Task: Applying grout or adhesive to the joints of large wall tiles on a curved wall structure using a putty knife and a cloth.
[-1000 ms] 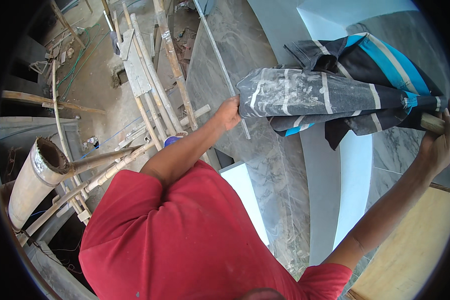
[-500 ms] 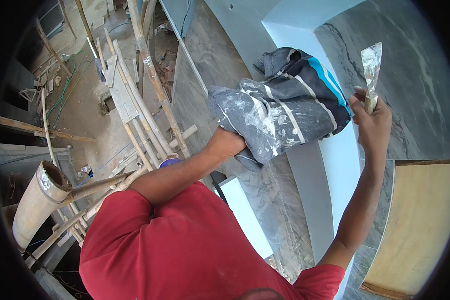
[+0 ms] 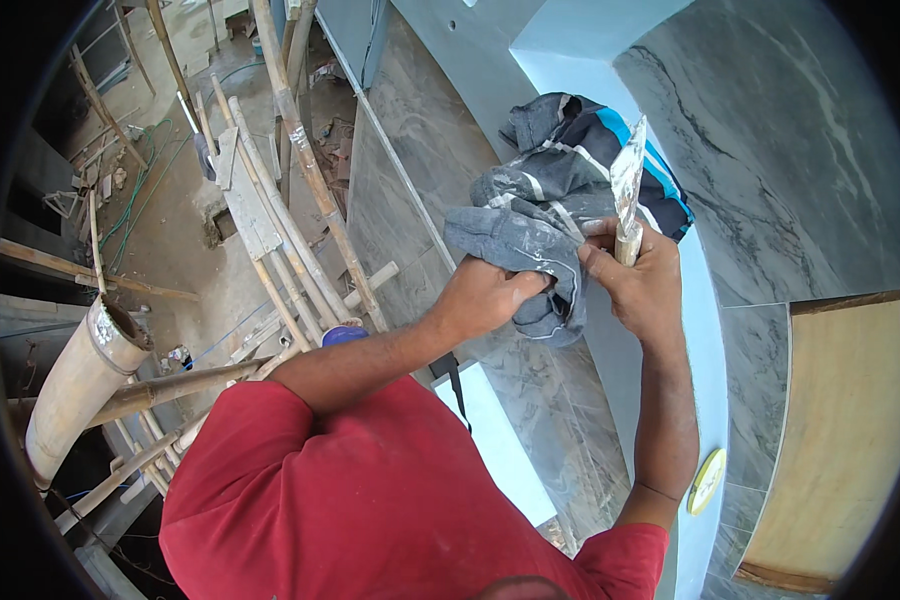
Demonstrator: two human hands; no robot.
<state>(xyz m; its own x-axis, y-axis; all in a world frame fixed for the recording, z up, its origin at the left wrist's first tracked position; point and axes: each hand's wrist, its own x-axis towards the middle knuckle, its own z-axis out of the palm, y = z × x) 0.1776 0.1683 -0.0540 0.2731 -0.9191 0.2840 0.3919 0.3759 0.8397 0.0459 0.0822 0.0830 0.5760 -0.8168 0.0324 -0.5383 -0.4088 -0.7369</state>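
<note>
Head view: left hand (image 3: 487, 297) grips striped garment (image 3: 567, 205); right hand (image 3: 647, 288), at three o'clock, clasps putty knife (image 3: 626, 195), best angled clear of the folds.

Left hand (image 3: 488, 296) curled, thumb extended; right hand (image 3: 644, 280) closed, forearm (image 3: 667, 420) stretched forward.

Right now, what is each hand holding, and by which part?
The right hand holds the scraper by its handle; the left hand grips the striped cloth at its near, bunched end.
</note>
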